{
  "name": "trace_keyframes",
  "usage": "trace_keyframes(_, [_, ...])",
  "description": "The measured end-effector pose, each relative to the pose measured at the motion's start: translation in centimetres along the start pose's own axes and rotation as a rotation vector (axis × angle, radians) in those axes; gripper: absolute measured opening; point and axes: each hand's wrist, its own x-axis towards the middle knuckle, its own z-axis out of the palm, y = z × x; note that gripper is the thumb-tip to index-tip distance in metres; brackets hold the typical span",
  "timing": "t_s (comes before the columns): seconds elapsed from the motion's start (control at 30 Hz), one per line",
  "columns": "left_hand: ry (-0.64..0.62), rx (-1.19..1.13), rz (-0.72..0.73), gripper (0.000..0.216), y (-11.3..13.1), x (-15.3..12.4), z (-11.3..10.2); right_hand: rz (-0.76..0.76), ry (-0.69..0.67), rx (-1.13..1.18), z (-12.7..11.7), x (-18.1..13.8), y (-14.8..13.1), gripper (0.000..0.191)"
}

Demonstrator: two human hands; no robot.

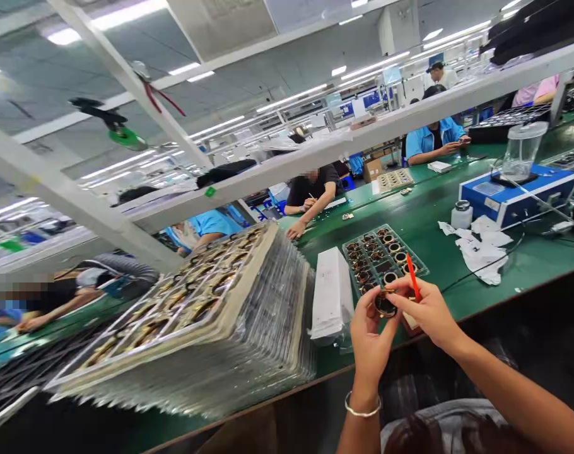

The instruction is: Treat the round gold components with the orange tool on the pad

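My left hand pinches a small round ring-shaped part with a dark centre, held just above the near edge of the green table. My right hand is closed on a red pen-like tool and also touches the part from the right. Right behind my hands lies a clear tray with several similar ring parts in pockets. A silver bangle sits on my left wrist.
A tall stack of clear trays filled with parts stands at the left. A white box lies beside it. White wipes, a small jar and a blue device with a clear jar sit at the right. Other people work across the table.
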Motion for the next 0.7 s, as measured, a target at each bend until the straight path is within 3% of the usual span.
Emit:
trace_keyframes(0.17, [-0.030, -0.003, -0.033, 0.042, -0.2, -0.9, 0.4, 0.118, 0.007, 0.023, -1.1, -1.3, 1.1, 0.042])
trace_keyframes(0.3, [-0.051, -0.074, -0.189, 0.042, -1.0, -1.3, 0.3, 0.116, -0.004, 0.036, -2.2, -2.6, 2.5, 0.049])
trace_keyframes(0.5, [-0.007, -0.126, -0.290, 0.049, -2.0, 0.6, 0.6, 0.244, 0.207, 0.099, -4.1, -1.6, 3.6, 0.062])
trace_keyframes(0.6, [0.012, -0.137, -0.264, 0.044, -2.3, 2.7, 0.6, 0.250, 0.152, 0.018, -5.7, -0.6, 4.1, 0.057])
trace_keyframes(0.7, [0.020, -0.132, -0.260, 0.043, -3.4, 4.4, 0.7, 0.125, -0.041, -0.176, -9.2, -2.6, 6.2, 0.052])
